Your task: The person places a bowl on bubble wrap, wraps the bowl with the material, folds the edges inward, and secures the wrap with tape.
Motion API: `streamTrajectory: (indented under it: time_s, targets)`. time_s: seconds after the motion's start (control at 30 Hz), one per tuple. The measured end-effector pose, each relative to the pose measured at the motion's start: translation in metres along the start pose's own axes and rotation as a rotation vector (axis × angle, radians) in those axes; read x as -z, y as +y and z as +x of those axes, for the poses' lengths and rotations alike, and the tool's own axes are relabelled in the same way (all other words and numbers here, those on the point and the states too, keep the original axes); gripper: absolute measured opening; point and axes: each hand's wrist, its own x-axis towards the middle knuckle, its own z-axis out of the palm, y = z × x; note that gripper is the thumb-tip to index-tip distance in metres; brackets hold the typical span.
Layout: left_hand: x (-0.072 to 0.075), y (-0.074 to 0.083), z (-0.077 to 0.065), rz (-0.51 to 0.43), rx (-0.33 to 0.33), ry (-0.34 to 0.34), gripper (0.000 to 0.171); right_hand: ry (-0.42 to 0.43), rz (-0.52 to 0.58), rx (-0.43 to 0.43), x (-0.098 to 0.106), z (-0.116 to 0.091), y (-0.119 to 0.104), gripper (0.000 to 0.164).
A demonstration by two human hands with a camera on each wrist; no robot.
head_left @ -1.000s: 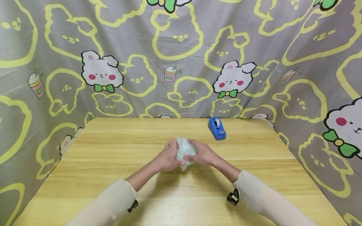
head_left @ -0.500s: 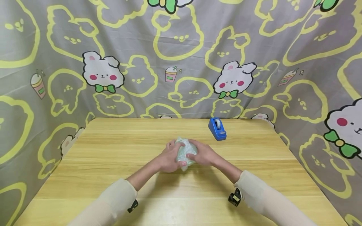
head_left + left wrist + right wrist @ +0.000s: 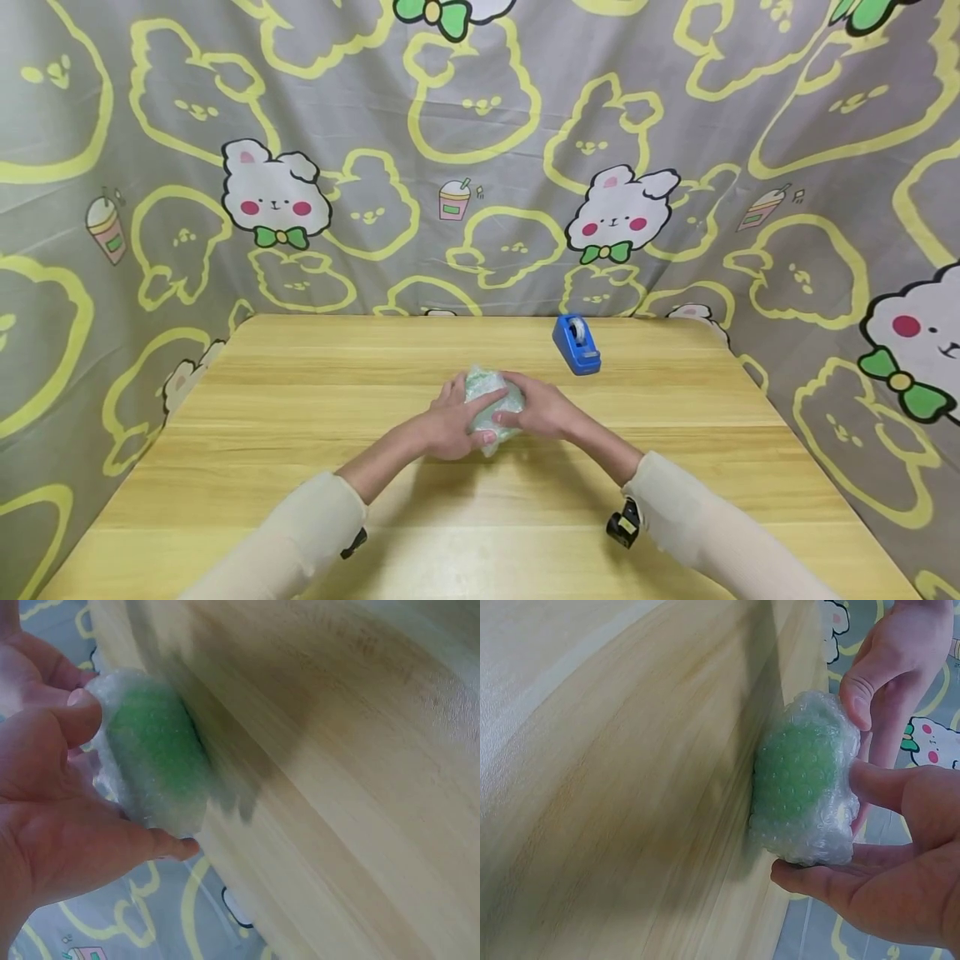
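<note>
Both hands hold a bundle of clear bubble wrap [image 3: 482, 384] low over the middle of the wooden table. Something green shows through the plastic [image 3: 795, 769] in the right wrist view; its kind is hidden by the wrap. My left hand [image 3: 447, 427] grips the bundle's left side, index finger laid across the top and thumb at the near side. From the right, my right hand [image 3: 547, 410] grips it with the thumb on its near face. In the left wrist view, the wrapped bundle [image 3: 154, 750] sits between the two hands, with its lower side close over the tabletop.
A blue tape dispenser [image 3: 577, 344] with a roll of clear tape stands toward the back right of the table [image 3: 315, 358]. A grey curtain [image 3: 517, 192] with cartoon prints hangs behind and along both sides.
My left index finger has stretched from the bundle's left edge across its top toward the right thumb. The bundle and the right hand stay almost in place.
</note>
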Motion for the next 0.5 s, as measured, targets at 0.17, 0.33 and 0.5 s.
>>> streamTrajectory:
  time_s: [0.17,0.33,0.5]
  targets:
    - [-0.001,-0.006,0.000,-0.025,-0.038,0.018,0.063,-0.004,0.002,0.001,-0.001,0.000,0.000,0.073]
    - [-0.004,-0.012,0.001,-0.120,-0.080,0.075,0.064,0.001,-0.005,-0.001,0.000,0.000,0.000,0.073]
    - [-0.003,-0.015,0.003,-0.189,-0.115,0.102,0.058,0.007,-0.011,0.003,0.000,0.001,0.000,0.074]
